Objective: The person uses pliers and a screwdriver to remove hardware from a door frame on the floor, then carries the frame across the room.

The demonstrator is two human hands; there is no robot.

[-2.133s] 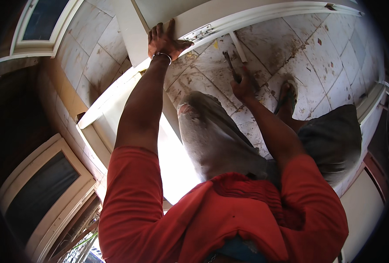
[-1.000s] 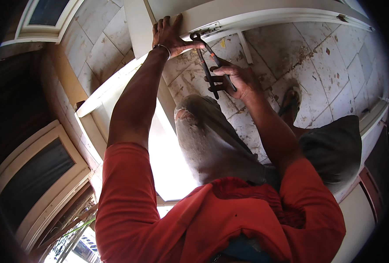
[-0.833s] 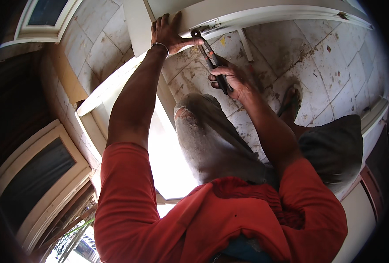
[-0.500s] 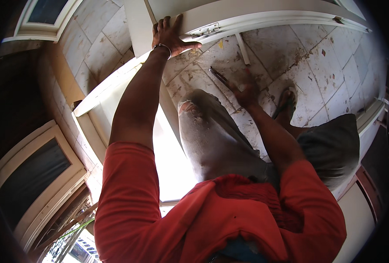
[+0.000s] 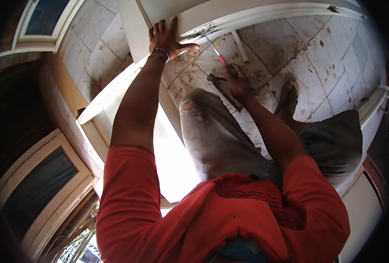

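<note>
My left hand [image 5: 167, 41], a metal bangle at its wrist, lies spread on the pale door [image 5: 256, 12] beside a metal hinge plate [image 5: 200, 30] set in the door's edge. In my right hand [image 5: 238, 81] is a screwdriver [image 5: 221, 58] with a red handle and a thin bright shaft. Its tip reaches the hinge plate; whether it sits in a screw is too small to tell. Below that hand a hammer [image 5: 226, 94] rests on the floor, its head toward my left, near my bent knee.
Stained tiles [image 5: 275, 44] make up the littered floor. A narrow pale strip of wood [image 5: 240, 46] lies near the door. My sandalled foot [image 5: 287, 100] is at the right. Framed dark panels [image 5: 41, 179] stand at the left, and a bright white panel [image 5: 170, 151] is beside my knee.
My right hand has moved up and left, toward the hinge plate, with the screwdriver now extended. The hammer, which was at that hand's fingers, now lies apart on the floor. My left hand stays on the door.
</note>
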